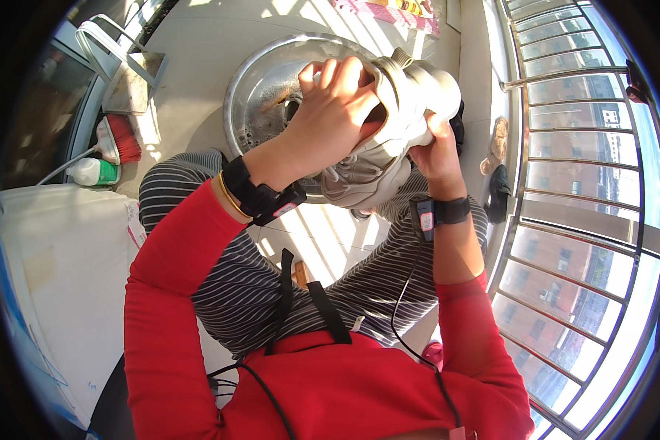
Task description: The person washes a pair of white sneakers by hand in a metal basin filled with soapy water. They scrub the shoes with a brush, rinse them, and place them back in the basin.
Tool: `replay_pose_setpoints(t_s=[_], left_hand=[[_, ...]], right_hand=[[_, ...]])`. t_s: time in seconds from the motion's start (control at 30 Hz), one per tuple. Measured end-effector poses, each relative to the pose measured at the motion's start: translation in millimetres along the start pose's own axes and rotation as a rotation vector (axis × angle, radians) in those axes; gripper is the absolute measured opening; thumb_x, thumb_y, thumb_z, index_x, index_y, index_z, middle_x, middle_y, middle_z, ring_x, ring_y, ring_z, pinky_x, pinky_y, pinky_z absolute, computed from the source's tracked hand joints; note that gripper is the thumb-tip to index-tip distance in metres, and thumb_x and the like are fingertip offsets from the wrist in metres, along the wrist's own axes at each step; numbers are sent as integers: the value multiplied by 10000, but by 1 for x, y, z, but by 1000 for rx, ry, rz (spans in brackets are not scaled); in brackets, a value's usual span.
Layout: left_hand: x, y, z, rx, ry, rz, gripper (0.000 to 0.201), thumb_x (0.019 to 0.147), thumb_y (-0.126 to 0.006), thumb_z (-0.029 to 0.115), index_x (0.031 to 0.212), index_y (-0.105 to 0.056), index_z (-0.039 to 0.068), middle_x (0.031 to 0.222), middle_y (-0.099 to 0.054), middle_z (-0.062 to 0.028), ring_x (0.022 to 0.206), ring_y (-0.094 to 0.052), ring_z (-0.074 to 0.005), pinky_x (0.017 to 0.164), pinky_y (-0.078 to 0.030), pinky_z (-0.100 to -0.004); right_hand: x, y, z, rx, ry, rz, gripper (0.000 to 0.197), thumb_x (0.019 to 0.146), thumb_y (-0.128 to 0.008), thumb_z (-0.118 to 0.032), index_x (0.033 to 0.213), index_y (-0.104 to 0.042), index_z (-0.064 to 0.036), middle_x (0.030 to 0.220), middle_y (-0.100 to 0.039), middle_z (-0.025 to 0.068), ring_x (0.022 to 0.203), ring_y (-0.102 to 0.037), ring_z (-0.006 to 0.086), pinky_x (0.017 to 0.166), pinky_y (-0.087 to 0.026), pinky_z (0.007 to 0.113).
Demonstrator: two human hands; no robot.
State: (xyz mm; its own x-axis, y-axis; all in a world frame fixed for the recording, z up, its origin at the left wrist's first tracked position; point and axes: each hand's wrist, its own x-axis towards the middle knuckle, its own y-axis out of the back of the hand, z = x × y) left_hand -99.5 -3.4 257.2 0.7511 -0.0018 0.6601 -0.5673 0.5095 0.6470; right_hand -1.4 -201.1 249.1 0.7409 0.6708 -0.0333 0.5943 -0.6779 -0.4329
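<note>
A beige shoe point(398, 123) is held over the right side of the metal basin point(236, 81). The right hand point(438, 152) grasps it; the left hand's point(332, 121) fingers bend at its opening, grip indeterminable. The basin contains brownish residue point(273, 101). Left of the basin: a white-and-green bottle point(94, 172), contents hidden.

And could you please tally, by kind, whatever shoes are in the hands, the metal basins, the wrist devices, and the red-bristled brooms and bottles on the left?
Held shoe: 1
Metal basin: 1
Wrist devices: 2
Red-bristled broom: 1
White-and-green bottle: 1
Total: 6
</note>
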Motion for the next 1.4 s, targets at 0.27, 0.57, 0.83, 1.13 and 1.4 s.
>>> replay_pose_setpoints(t_s=[0.27, 0.57, 0.83, 1.13, 1.4], left_hand=[[1, -13, -11, 55, -84, 31, 307, 877, -615, 220, 1161, -643, 108, 1092, -506, -126, 1103, -463, -302, 1017, -245, -510], [4, -6, -7, -5, -118, -8, 583, 713, -786, 153, 1245, -560, 77, 1178, -483, -141, 1113, -441, -362, 1025, -263, -514], [14, 21, -3, -117, -136, -133, 538, 736, -788, 180, 1224, -591, 69, 1268, -504, -112, 1198, -435, -340, 1062, -285, -492], [19, 37, 3, -349, -170, -194, 248, 860, -675, 164, 1103, -719, 145, 1231, -623, -22, 1158, -523, -230, 995, -392, -390], [26, 30, -4, -594, -7, -104, 567, 839, -751, 102, 1361, -529, 88, 1329, -560, -82, 1184, -572, -243, 1005, -477, -356]], right_hand=[[1, 7, -1, -46, 104, -53, 733, 896, -663, -332, 1458, -372, 39, 1431, -516, 152, 1309, -524, 284, 1105, -417, 423], [-2, 10, -12, -28, 116, -1, 800, 793, -743, -281, 1439, -376, 15, 1317, -549, 119, 1208, -560, 230, 990, -485, 370], [-8, 22, -18, -9, 177, 2, 819, 785, -748, -293, 1442, -376, 22, 1330, -553, 126, 1209, -570, 242, 995, -489, 377], [-14, 44, -35, 148, 228, 57, 732, 855, -681, -386, 1430, -436, -5, 1391, -559, 150, 1251, -576, 311, 1067, -486, 466], [0, 17, -34, 265, 278, 291, 694, 929, -559, -415, 1482, -376, -38, 1462, -491, 140, 1336, -490, 329, 1120, -410, 495]])
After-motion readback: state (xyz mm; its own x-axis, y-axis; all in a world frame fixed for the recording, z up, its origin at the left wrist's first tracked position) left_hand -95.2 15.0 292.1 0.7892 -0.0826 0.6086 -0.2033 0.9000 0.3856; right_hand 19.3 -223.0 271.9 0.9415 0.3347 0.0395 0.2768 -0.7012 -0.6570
